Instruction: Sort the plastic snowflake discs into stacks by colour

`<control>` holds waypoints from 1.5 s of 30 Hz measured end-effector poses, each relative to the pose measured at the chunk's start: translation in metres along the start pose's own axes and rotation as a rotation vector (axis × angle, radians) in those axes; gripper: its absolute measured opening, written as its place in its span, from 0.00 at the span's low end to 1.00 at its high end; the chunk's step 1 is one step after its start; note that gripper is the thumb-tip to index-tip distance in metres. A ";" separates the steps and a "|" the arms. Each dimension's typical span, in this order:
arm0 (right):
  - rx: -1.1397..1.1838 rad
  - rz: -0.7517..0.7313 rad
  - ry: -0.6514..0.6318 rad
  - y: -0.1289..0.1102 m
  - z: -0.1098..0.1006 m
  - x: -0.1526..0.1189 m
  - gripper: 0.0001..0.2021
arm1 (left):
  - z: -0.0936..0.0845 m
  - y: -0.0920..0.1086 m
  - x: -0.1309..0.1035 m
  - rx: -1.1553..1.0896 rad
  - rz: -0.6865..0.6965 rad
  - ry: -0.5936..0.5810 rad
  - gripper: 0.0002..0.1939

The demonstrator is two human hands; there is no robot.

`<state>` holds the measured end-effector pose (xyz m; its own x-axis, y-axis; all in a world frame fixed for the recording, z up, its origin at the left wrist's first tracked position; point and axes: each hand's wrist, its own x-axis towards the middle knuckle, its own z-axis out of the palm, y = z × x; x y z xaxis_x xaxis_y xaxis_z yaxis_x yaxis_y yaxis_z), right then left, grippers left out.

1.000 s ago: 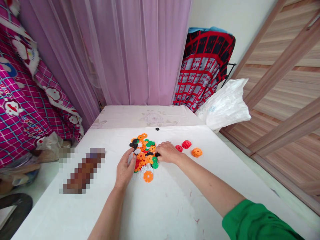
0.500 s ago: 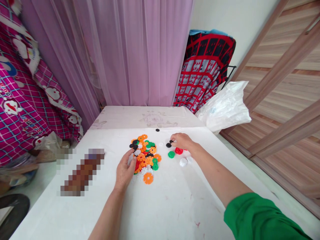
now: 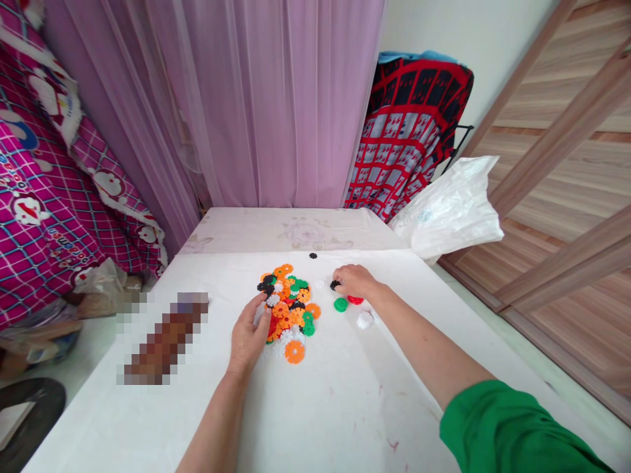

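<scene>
A loose pile of notched plastic snowflake discs in orange, green, black, white and red lies on the white-covered table. My left hand rests at the pile's left edge, thumb and fingers apart, with no disc visibly gripped. Right of the pile, the curled fingers of my right hand are on a black snowflake disc; the hand hides part of it. Close by lie a green stack of discs, a red stack partly under my wrist, and a white stack.
A single black disc lies farther back, and a white disc between pile and right hand. A blurred-out object lies on the left. A white plastic bag hangs by the table's right back corner.
My right hand has moved slightly left and down, bringing its black disc onto the black one on the table. My left hand stays by the pile. The view has shifted a little.
</scene>
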<state>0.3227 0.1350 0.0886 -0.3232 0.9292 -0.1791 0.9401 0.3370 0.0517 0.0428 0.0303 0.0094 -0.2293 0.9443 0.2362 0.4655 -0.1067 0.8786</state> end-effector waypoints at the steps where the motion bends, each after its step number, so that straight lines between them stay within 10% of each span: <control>1: 0.001 -0.002 -0.001 0.000 0.000 0.000 0.16 | 0.000 0.000 0.000 0.004 -0.001 -0.001 0.22; 16: 0.070 -0.341 0.068 -0.079 -0.001 -0.044 0.13 | 0.000 0.000 0.000 -0.018 0.008 0.011 0.22; 30: -0.033 -0.341 0.022 -0.094 0.002 -0.047 0.11 | 0.002 0.000 0.001 -0.016 0.035 0.023 0.21; 45: 0.076 0.005 0.038 -0.003 -0.027 -0.059 0.12 | 0.000 0.004 0.001 -0.010 0.019 0.018 0.21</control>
<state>0.3358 0.0835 0.1255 -0.3212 0.9364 -0.1413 0.9467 0.3213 -0.0228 0.0445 0.0309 0.0130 -0.2364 0.9362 0.2600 0.4615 -0.1272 0.8779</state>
